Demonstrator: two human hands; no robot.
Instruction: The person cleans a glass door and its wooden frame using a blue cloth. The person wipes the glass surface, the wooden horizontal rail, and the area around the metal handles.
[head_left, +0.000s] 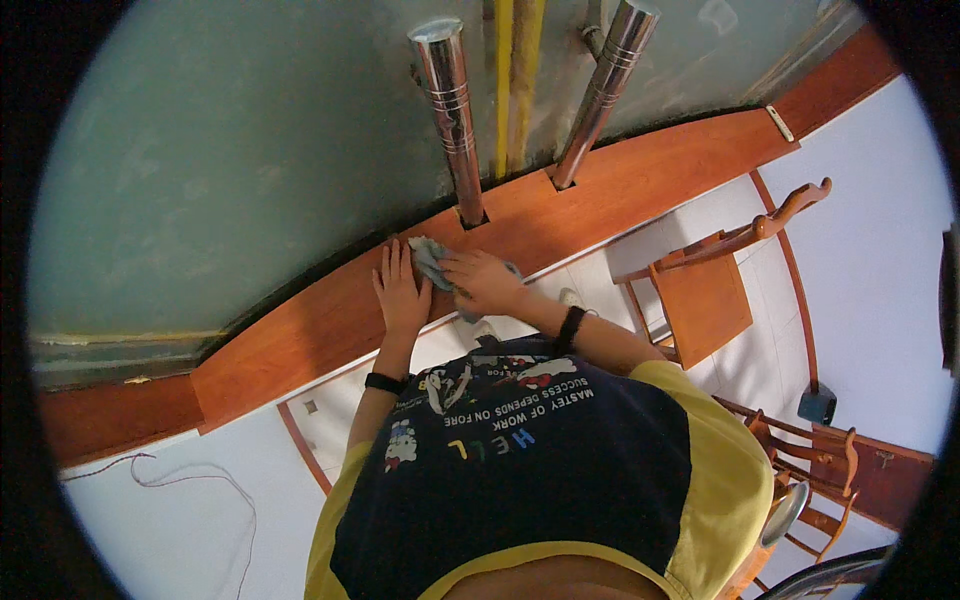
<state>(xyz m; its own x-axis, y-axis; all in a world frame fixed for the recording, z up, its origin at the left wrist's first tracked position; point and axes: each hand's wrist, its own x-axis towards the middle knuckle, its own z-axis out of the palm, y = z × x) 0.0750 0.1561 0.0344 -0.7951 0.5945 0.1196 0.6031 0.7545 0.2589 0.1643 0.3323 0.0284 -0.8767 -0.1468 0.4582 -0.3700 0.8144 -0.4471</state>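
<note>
My right hand (484, 281) presses a crumpled grey-blue cloth (430, 262) against a reddish-brown wooden sill board (330, 322). Part of the cloth shows beyond my fingertips, and the rest is hidden under the hand. Palm down on the same board, just left of the cloth, lies my left hand (403, 296) with its fingers apart and nothing in it. Beyond the right hand, a shiny metal tube (455, 127) stands in a square cutout in the board. A second metal tube (604, 94) rises from another cutout farther right.
Murky greenish glass (225, 165) with yellow strips (514, 90) lies behind the board. A small white strip-shaped object (780, 124) rests at its right end. Below right stand a wooden chair (701, 307) and more wooden furniture (817, 465). A thin cable (240, 487) hangs along the left wall.
</note>
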